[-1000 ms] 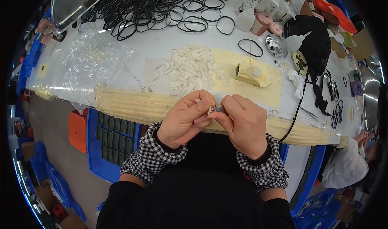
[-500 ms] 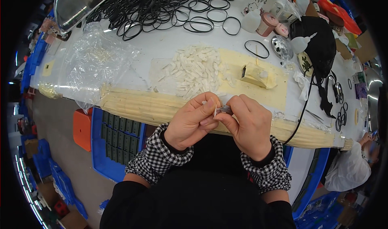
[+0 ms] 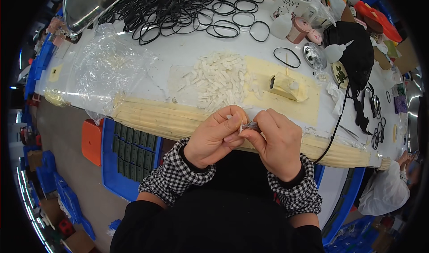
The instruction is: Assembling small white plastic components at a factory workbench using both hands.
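Note:
My left hand (image 3: 213,137) and my right hand (image 3: 280,141) meet in front of the table's padded edge. A small white strip (image 3: 241,127) is pinched between the left thumb and fingers. The right thumb and forefinger grip a small flat grey piece (image 3: 251,126), its end against the strip; fingers hide most of it, so its kind is unclear. Just beyond the hands lies a heap of short white strips (image 3: 219,81) on the tabletop. To its right, a small block wrapped in yellow tape (image 3: 286,87) sits on a yellow sheet (image 3: 306,107).
Black rubber rings (image 3: 178,16) lie tangled at the back. A crumpled clear plastic bag (image 3: 107,69) covers the table's left. Right are a black bag (image 3: 353,52), its cord crossing the edge, and tweezers (image 3: 350,133). Below stand a blue crate (image 3: 107,163) and an orange stool (image 3: 91,141).
Both hands keep their pinch on the same pieces, with only slight finger movement. The whole view has shifted a little.

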Demonstrator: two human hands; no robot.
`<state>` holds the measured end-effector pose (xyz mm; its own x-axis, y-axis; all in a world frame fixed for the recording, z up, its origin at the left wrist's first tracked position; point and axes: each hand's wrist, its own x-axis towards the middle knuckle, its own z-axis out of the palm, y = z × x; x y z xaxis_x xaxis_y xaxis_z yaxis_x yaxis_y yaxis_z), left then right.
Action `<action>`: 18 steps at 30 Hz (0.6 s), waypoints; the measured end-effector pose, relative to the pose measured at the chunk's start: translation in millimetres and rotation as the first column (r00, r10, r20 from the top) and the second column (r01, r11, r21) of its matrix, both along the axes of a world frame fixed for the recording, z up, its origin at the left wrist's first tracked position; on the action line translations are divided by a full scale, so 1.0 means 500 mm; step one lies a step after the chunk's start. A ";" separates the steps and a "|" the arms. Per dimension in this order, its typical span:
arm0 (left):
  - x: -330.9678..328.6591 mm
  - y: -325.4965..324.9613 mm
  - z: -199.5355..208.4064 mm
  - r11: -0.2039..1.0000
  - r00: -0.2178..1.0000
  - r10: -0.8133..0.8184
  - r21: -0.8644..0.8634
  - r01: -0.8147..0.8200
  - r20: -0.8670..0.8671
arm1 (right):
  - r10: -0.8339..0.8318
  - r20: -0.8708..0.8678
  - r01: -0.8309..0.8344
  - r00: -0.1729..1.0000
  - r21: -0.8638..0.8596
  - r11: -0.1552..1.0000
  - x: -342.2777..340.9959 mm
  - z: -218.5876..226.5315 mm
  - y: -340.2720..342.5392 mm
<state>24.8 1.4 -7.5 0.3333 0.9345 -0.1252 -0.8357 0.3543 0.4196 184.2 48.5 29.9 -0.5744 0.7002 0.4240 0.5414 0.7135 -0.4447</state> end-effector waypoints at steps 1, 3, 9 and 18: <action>0.000 0.000 0.000 1.000 1.000 -0.004 0.000 0.004 0.006 | -0.001 -0.008 0.001 1.000 0.000 1.000 -0.001 -0.001 0.001; 0.001 -0.001 -0.004 1.000 1.000 -0.002 -0.005 0.002 0.016 | 0.003 -0.009 -0.003 1.000 -0.002 1.000 -0.001 -0.001 0.000; 0.004 -0.001 -0.005 1.000 0.999 0.006 0.011 -0.006 0.044 | 0.023 0.015 -0.023 1.000 -0.019 1.000 0.003 0.002 0.000; 0.006 -0.001 -0.007 1.000 0.999 0.006 -0.014 -0.005 0.038 | 0.021 0.005 -0.021 1.000 -0.019 1.000 0.003 0.002 0.000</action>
<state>27.8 0.7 -11.0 0.3330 0.9345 -0.1257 -0.8531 0.3554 0.3820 185.9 48.7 31.1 -0.5909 0.6958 0.4082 0.5287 0.7162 -0.4555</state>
